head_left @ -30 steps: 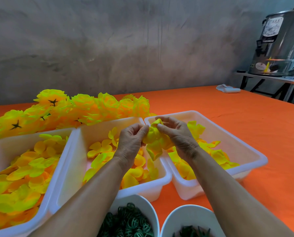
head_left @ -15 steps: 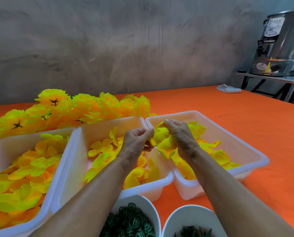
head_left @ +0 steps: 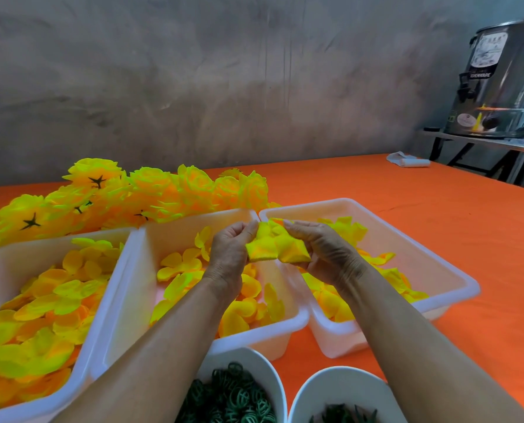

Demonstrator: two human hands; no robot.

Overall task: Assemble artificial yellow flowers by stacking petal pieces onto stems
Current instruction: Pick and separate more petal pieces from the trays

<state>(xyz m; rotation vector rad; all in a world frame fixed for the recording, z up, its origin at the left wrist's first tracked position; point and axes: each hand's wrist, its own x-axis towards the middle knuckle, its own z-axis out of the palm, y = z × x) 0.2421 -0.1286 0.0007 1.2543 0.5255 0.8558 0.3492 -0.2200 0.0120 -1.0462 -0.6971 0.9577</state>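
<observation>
Between my hands, above the gap between the middle tray and the right tray, is a part-built yellow flower [head_left: 276, 247] of stacked petal pieces. My left hand [head_left: 228, 250] pinches its left side with curled fingers. My right hand [head_left: 321, 248] grips its right side, fingers curled over the top of it. Any stem inside the petals is hidden. Loose yellow petal pieces fill the left tray [head_left: 108, 300], the middle tray [head_left: 285, 323] and the right tray [head_left: 455, 276].
A heap of finished yellow flowers [head_left: 126, 196] lies behind the trays on the orange tablecloth [head_left: 437, 227]. Two white bowls at the near edge hold green rings [head_left: 233, 395] and dark green parts [head_left: 343, 412]. A steel urn [head_left: 504, 77] stands on a side table at the right.
Both hands turned and worked the flower, and its petals now spread flatter between them. My right hand slid from the flower's top to its right side.
</observation>
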